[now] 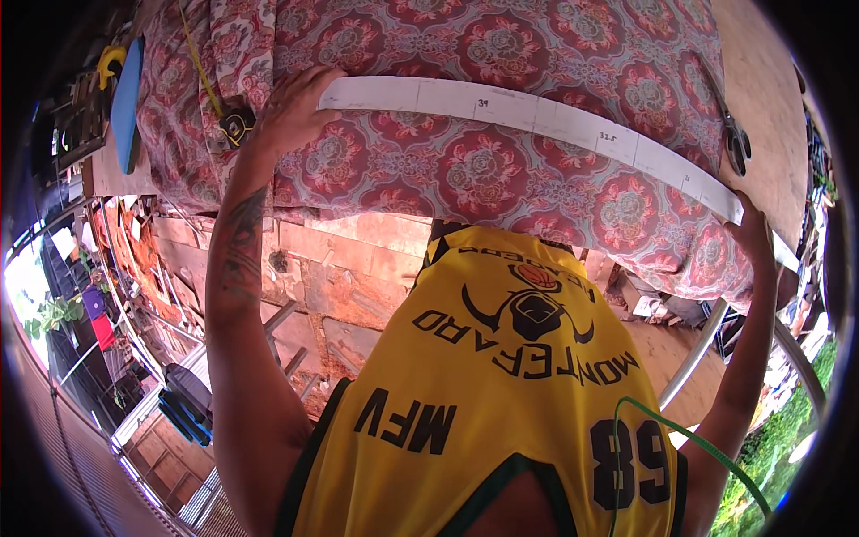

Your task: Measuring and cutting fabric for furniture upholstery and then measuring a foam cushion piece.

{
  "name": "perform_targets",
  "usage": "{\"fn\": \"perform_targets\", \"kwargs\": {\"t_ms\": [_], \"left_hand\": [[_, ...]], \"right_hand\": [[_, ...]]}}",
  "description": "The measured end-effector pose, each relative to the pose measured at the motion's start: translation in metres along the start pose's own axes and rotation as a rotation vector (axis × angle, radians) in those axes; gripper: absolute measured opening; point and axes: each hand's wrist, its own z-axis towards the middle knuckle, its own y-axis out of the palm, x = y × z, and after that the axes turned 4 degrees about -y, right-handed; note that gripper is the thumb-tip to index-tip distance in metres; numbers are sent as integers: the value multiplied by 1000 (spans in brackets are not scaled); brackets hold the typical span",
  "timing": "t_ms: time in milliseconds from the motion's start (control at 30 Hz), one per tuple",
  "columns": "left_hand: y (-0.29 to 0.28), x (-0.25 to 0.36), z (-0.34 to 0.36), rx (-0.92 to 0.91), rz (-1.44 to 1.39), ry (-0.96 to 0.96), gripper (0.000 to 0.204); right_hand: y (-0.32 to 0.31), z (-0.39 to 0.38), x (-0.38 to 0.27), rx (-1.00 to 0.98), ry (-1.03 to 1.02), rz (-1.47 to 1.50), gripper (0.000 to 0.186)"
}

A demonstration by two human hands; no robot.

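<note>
A long white measuring strip [501, 106] with pencil lines and handwritten marks lies across red-and-grey patterned fabric [501, 49] on the table. Its shape bends down toward the right in this view. My left hand [297, 109] holds the left end, fingers at its upper edge and thumb side at its lower edge. At the right, near the fabric's front edge, my right hand [752, 234] grips the strip, a short piece of which shows past the hand. A tape measure [237, 125] with its yellow blade drawn out rests on the fabric beside my left hand.
Dark-handled scissors [736, 148] lie at the right on the bare wooden tabletop [769, 116]. A blue flat board [128, 106] and a yellow object [111, 64] are at the far left. Below the table are metal legs [696, 351] and a worn floor [358, 268]. A green cord [698, 438] hangs by my right arm.
</note>
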Motion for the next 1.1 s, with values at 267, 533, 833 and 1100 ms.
{"fn": "perform_targets", "kwargs": {"t_ms": [267,533,833,1100], "left_hand": [[6,4,-10,33,53,17,63],[16,7,-13,101,25,48,65],[-1,17,-17,77,-6,79,66],[13,3,-11,55,-113,78,70]], "right_hand": [[13,-1,9,73,-63,-24,75],[27,-2,27,133,-106,-29,75],[25,-1,2,139,14,-69,73],[30,-11,0,147,-24,19,70]]}}
